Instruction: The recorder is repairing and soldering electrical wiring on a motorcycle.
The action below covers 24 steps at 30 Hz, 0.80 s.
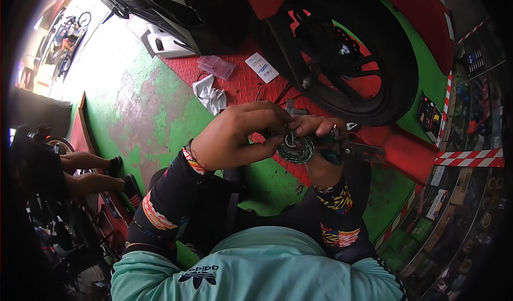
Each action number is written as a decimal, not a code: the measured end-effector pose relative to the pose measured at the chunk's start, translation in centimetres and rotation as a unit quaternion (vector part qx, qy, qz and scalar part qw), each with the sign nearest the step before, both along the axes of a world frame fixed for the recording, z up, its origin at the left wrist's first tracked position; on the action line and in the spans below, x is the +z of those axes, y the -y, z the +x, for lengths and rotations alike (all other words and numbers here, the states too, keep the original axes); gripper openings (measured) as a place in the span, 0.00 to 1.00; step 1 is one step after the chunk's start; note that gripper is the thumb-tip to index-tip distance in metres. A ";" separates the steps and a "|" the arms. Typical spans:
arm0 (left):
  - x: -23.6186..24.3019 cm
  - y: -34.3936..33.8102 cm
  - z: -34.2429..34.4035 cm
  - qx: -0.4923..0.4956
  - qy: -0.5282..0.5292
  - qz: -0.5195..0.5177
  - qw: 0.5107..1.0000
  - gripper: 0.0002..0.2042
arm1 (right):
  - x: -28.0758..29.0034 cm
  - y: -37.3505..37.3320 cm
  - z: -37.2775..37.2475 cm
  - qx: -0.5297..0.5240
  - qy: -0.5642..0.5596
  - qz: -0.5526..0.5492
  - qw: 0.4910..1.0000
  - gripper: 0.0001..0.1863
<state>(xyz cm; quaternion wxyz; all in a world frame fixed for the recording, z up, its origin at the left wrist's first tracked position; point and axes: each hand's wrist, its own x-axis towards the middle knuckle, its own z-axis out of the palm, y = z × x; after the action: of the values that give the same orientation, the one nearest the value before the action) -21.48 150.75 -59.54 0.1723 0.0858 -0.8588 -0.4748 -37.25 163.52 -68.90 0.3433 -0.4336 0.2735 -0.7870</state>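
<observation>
At the far left, near the top, a motorbike [69, 39] stands in bright light. Below it, at the left edge, you see another person's bare legs [88, 175] and dark shoes. Next comes the green floor [115, 98], with big worn, dirty patches. Nearer the upper middle, a crumpled white cloth [209, 94] lies partly on a bumpy red plate [240, 90]. A clear plastic box [216, 67] is on the plate, just above the cloth.

Your left hand [240, 127] is in the middle of the frame, with its fingers bent. Its thumb is by the left edge of a coil of thin green wire [296, 150], but I cannot tell if it is pinching the wire. A white card [262, 67] lies on the plate, higher up. The coil is just right of the middle, between your two hands. Your right hand [320, 130] is curled round the coil and holds it. Its fingertips are close to those of your left hand.

In the upper right, a big wheel with a black tyre [398, 71] stands over the plate. Past it, a dark box [429, 116] lies on the floor. At the right edge, red and white striped tape [470, 158] runs by shelves [443, 221] full of small things.
</observation>
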 end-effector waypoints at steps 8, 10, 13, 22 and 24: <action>0.4 0.6 0.6 -0.011 -0.017 0.073 0.997 0.19 | 0.1 -0.2 -0.2 -0.011 0.006 -0.028 1.000 0.22; 0.4 0.4 0.7 -0.008 -0.018 0.089 0.996 0.22 | 0.2 -0.2 0.0 -0.013 0.016 -0.031 0.999 0.23; 0.3 0.2 0.4 -0.014 -0.007 0.094 0.995 0.25 | 0.3 0.0 -0.1 -0.016 0.050 -0.042 0.998 0.23; 0.6 1.2 0.6 0.033 -0.052 -0.079 0.995 0.21 | 2.2 -1.5 -2.8 -0.121 -0.055 0.104 0.986 0.22; 0.6 1.1 0.5 0.038 -0.037 -0.080 0.995 0.20 | 2.7 -1.8 -2.8 -0.109 -0.165 0.067 0.978 0.22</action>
<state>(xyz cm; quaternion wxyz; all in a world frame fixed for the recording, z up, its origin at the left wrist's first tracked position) -20.94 149.62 -58.99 0.2284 0.0862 -0.8832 -0.4004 -40.05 165.32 -66.20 0.2340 -0.5009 0.4239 -0.7174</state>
